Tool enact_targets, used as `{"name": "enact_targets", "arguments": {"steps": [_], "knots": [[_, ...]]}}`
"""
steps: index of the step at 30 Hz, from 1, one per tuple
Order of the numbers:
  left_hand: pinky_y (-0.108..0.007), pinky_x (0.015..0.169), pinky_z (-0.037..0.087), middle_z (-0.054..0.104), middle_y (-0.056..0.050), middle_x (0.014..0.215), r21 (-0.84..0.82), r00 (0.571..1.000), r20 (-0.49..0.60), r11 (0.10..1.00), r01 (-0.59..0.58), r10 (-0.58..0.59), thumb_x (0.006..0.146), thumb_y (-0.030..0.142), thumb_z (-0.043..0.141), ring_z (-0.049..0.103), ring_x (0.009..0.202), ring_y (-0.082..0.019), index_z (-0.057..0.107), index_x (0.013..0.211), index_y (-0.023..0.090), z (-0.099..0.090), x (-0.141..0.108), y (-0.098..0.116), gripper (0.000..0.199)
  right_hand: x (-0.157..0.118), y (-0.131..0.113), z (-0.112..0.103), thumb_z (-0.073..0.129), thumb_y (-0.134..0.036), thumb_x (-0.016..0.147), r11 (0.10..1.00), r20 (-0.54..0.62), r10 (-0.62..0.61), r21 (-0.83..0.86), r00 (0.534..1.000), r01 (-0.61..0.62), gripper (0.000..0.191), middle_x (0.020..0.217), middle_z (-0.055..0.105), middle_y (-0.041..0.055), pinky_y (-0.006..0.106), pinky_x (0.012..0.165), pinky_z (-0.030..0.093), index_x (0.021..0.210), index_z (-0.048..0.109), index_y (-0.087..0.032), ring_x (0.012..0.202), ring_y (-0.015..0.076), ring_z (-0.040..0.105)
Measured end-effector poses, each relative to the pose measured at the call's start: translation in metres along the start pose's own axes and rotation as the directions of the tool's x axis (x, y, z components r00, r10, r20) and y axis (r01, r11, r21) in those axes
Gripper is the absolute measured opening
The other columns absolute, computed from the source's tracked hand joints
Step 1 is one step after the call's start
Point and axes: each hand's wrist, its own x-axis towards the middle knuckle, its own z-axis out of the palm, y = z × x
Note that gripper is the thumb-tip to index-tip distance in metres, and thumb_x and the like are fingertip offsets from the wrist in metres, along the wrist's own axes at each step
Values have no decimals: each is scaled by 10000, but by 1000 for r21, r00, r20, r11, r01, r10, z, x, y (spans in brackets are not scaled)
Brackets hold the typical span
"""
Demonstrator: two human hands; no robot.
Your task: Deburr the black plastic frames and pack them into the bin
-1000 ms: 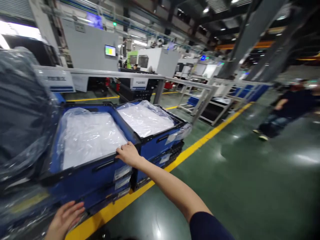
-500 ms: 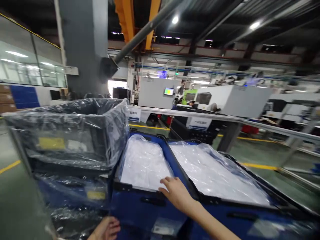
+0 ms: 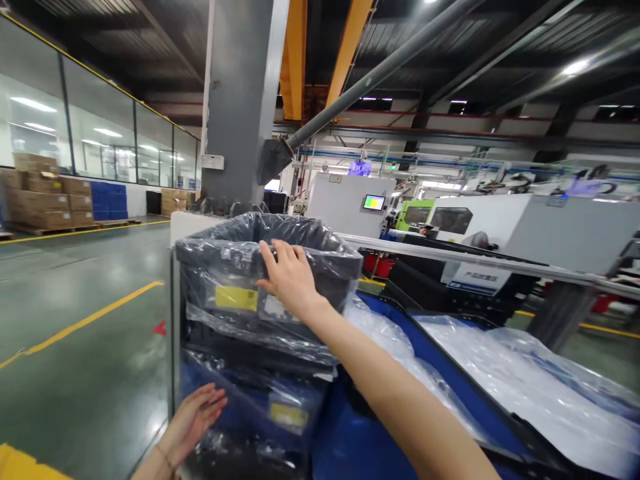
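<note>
My right hand (image 3: 290, 278) rests with spread fingers on the top rim of a black plastic crate (image 3: 225, 277), which is lined and wrapped in clear plastic film. Below it, a blue crate (image 3: 255, 400) sits in the same wrapped stack, with a yellow label (image 3: 287, 415) showing through the film. My left hand (image 3: 193, 417) is open at the stack's lower left, its fingers beside or lightly touching the film. Lower right, an open blue crate (image 3: 440, 373) holds contents under white-tinged plastic sheeting.
A concrete pillar (image 3: 240, 100) rises behind the stack. A metal rail (image 3: 475, 259) runs in front of white machines (image 3: 525, 223). On the left, green floor (image 3: 85, 360) with a yellow line stretches towards palletised cardboard boxes (image 3: 43, 200) beside a glass wall.
My view has swung left and up. My right hand has moved from the blue crate's rim to the wrapped black crate's rim. My left hand stays low beside the stack.
</note>
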Motion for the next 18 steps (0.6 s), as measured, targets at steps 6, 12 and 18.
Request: {"name": "enact_targets", "arguments": {"steps": [6, 12, 18], "knots": [[-302, 631, 451, 634, -167, 891, 35, 969, 165, 983, 178, -182, 666, 127, 562, 605, 820, -269, 482, 939, 99, -45, 11, 70, 286, 88, 17, 0, 559, -362, 693, 974, 224, 85, -224, 971, -33, 278, 715, 595, 104, 256, 486, 322, 794, 522, -106, 619, 208, 545], [-262, 563, 445, 667, -42, 682, 69, 985, 104, 989, 130, -136, 632, 96, 593, 619, 639, -181, 517, 813, 154, -110, 7, 122, 206, 112, 8, -97, 430, -446, 743, 879, 212, 160, -474, 964, -42, 367, 746, 592, 119, 260, 475, 282, 846, 505, -102, 615, 198, 532], [-222, 614, 433, 646, 17, 744, 79, 950, 285, 984, -157, 129, 766, 295, 431, 567, 765, -147, 553, 835, 182, -95, -12, 243, 180, 61, -100, -208, 270, -469, 814, 838, 89, -220, -493, 971, 235, 405, 553, 521, 54, 261, 458, 318, 717, 481, -137, 482, 147, 475]]}}
